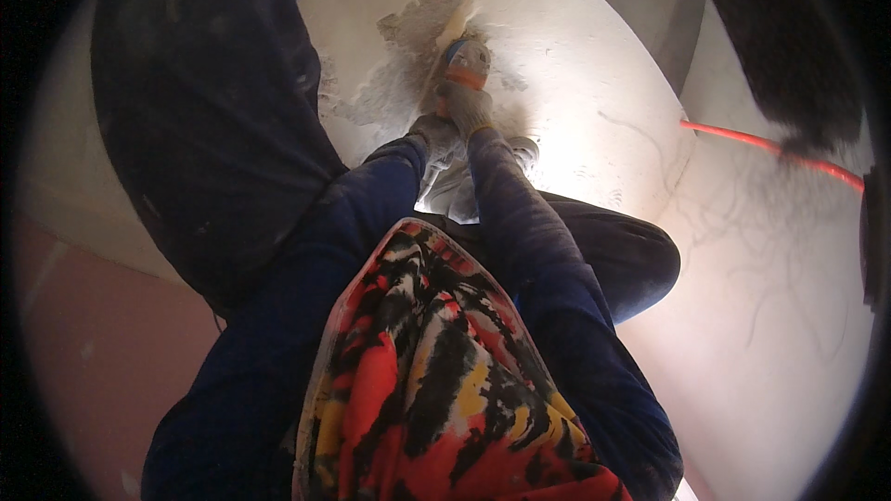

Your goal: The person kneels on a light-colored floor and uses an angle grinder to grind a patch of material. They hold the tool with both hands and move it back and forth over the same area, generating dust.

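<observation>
Power tool (470,57), dust-coated and orange-banded, lies at the far end of both outstretched arms, directly beyond the gloved right hand (467,107), which grips its body. The gloved left hand (437,135) sits just behind and to the left; dust and overlap hide its fingers, so I cannot tell its grip. Holding it so probably steadies the head against the white surface (580,65), beside the bare grey patch (422,17).

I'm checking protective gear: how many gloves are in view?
2 show: the left glove, lower in the picture, and the right glove, just above it on the orange-banded tool. Others may be hidden.
</observation>
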`<state>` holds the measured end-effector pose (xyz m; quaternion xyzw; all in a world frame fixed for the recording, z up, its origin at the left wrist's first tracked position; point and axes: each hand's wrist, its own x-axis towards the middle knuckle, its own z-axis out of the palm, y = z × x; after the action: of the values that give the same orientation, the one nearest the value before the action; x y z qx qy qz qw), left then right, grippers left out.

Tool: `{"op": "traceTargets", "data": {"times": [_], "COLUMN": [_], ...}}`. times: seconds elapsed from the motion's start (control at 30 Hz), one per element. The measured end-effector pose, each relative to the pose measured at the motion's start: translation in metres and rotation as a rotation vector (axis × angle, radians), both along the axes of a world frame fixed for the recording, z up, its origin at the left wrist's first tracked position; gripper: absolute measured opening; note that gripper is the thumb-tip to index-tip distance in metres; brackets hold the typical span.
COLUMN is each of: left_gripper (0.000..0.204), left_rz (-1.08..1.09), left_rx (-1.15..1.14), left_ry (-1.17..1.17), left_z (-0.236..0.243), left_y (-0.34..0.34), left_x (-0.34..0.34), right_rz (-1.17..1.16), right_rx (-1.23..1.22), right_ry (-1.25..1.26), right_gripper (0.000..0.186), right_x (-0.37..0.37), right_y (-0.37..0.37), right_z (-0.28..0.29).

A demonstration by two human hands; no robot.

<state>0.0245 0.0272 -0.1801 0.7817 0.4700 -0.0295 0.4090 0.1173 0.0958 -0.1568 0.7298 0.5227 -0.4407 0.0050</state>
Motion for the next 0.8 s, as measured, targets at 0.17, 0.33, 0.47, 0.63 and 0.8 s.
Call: {"op": "traceTargets", "data": {"times": [0.17,0.33,0.47,0.63,0.8], "left_gripper": [0.023,0.027,0.026,0.026,0.028], "left_rz": [0.160,0.005,0.029,-0.034,-0.039], "left_rx": [-0.259,-0.019,0.033,0.025,0.081], "left_ry": [-0.064,0.051,0.041,0.023,0.041], "left_z": [0.012,0.025,0.028,0.019,0.019], "left_y": [0.008,0.005,0.002,0.002,0.001], "left_x": [0.005,0.001,-0.008,-0.008,-0.004], "right_rz": [-0.090,-0.215,-0.226,-0.250,-0.289], "right_rx": [-0.062,-0.091,-0.033,-0.046,-0.072], "right_ry": [-0.118,0.045,0.161,0.030,0.028], "right_gripper": [0.042,0.037,0.035,0.046,0.050], "right_x": [0.012,0.007,-0.004,-0.005,-0.004], "right_y": [-0.001,-0.002,-0.002,-0.002,0.001], "right_z": [0.001,-0.004,-0.007,-0.001,0.002]}}
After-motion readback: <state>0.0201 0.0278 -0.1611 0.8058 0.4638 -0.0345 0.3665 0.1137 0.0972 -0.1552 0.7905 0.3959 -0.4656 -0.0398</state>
